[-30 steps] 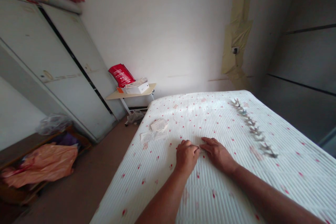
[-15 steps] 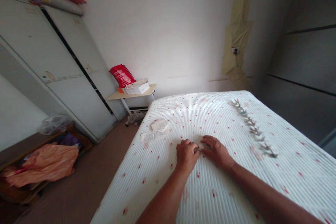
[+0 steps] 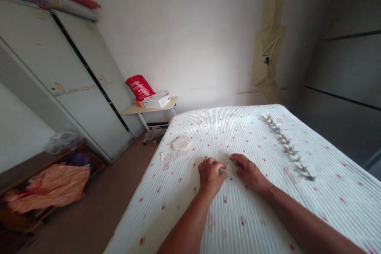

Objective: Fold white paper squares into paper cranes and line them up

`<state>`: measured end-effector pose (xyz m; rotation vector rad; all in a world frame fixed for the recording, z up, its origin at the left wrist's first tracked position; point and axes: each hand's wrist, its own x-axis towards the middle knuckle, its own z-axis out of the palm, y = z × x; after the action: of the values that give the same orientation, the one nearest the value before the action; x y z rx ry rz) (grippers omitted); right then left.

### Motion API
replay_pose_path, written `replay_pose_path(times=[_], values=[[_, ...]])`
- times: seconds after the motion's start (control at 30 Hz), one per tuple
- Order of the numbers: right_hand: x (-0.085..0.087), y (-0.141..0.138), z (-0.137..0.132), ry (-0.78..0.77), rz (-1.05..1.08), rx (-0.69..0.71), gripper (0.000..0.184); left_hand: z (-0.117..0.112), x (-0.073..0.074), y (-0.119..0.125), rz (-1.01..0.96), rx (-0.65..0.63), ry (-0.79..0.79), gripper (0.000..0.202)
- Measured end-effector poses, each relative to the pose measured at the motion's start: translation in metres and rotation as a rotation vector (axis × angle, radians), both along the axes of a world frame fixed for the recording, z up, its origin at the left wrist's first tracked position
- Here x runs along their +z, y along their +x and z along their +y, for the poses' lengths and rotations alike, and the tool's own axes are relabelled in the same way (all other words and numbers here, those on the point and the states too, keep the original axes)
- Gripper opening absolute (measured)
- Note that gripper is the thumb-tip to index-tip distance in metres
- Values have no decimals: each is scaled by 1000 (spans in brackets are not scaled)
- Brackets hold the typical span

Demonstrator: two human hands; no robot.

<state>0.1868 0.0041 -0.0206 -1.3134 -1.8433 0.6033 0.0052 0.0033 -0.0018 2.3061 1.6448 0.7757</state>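
My left hand [image 3: 210,176] is closed, with a small folded piece of printed paper [image 3: 228,170] pinched between thumb and fingers. The paper sticks out to the right, just above the bed cover [image 3: 220,214]. Beside it, a little gap away, my right hand [image 3: 250,172] has its fingers bent and apart, with nothing visible in them. Several printed paper pieces [image 3: 182,143] lie flat, partly overlapping, beyond my left hand. On the right, a line of small folded paper figures, perhaps cranes [image 3: 289,150], runs away from me along the cover.
A small table [image 3: 131,108] past the bed's far left corner carries a red bag [image 3: 139,87] and a white box [image 3: 157,102]. Grey cabinets [image 3: 80,75] stand on the left. An orange plastic bag [image 3: 56,184] lies on a low wooden piece by the floor.
My right hand has drawn slightly away from the left, leaving a gap. The folded paper in my left hand now shows between them. The view has shifted slightly.
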Motion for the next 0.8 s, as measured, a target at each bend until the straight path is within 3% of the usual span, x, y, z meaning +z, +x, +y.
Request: replay_pose_path(times=[0.13, 0.27, 0.8], values=[[4, 5, -6, 7, -5, 100, 44, -2, 0, -1, -23, -11, 23, 12], [7, 3, -8, 20, -111, 110, 31, -3, 0, -1, -37, -18, 38, 14], [15, 3, -8, 80, -231, 175, 19, -5, 4, -1, -17, -10, 38, 7]])
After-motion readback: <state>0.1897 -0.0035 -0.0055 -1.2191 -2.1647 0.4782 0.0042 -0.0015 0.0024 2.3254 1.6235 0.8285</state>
